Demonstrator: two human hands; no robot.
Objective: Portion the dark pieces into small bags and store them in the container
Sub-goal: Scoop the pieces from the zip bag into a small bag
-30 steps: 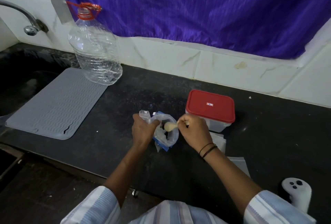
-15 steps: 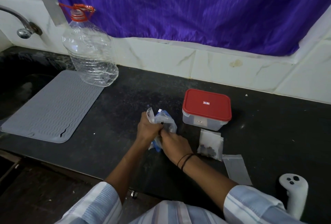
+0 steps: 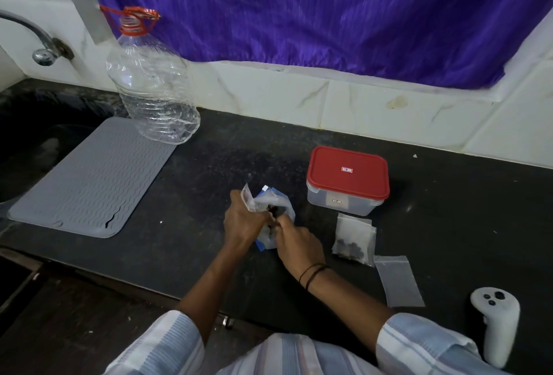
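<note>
The dark pieces (image 3: 273, 210) show inside a clear bag (image 3: 269, 204) with blue print, held just above the counter (image 3: 209, 171) near its front edge. My left hand (image 3: 244, 222) grips the bag's crumpled neck, fingers curled round the plastic. My right hand (image 3: 296, 244) meets the bag from the right, fingertips at its mouth; whether they pinch anything there I cannot tell, as the hand covers them. To the right, a small bag (image 3: 353, 240) lies flat on the counter with a cluster of dark pieces at its lower end. Just beyond it, nearer me, lies an empty bag (image 3: 399, 280). Behind the small bag stands the container (image 3: 347, 180), its red lid on. Further out: a white controller (image 3: 495, 326) at far right, a grey ribbed mat (image 3: 89, 177) at left, a clear bottle (image 3: 149, 84) at the mat's far corner, and a tap (image 3: 42, 45) beyond.
</note>
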